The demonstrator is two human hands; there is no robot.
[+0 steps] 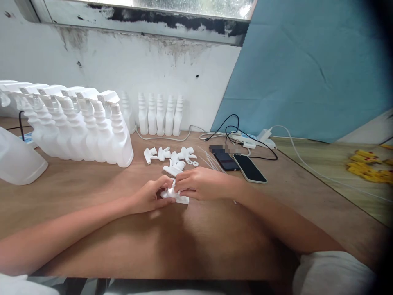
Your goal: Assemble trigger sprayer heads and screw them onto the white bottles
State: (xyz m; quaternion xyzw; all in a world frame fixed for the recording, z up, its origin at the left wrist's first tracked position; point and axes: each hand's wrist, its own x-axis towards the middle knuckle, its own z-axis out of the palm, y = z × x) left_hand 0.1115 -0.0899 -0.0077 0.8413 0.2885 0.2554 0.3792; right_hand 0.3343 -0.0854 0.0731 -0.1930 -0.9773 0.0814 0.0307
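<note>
A white trigger spray head (183, 200) lies on its side just above or on the table, in front of me. My left hand (152, 194) is closed round its left end, thumb below and fingers above. From the right, my right hand (199, 182) presses bent fingertips onto the same piece and partly covers it. A small white ring (173, 180) shows between the hands; whether fingers touch it I cannot tell. Just beyond lie several more trigger spray heads (164, 153), two flat white washers (195, 164) and several thin white dip tubes (211, 161).
White spray bottles (92, 141) stand in a row at the left, beside a tilted larger white bottle (18, 159). Narrow white bottles (160, 116) line the wall. A dark phone (225, 159), a white-edged phone (250, 169), cables and a power strip (267, 142) lie at the right.
</note>
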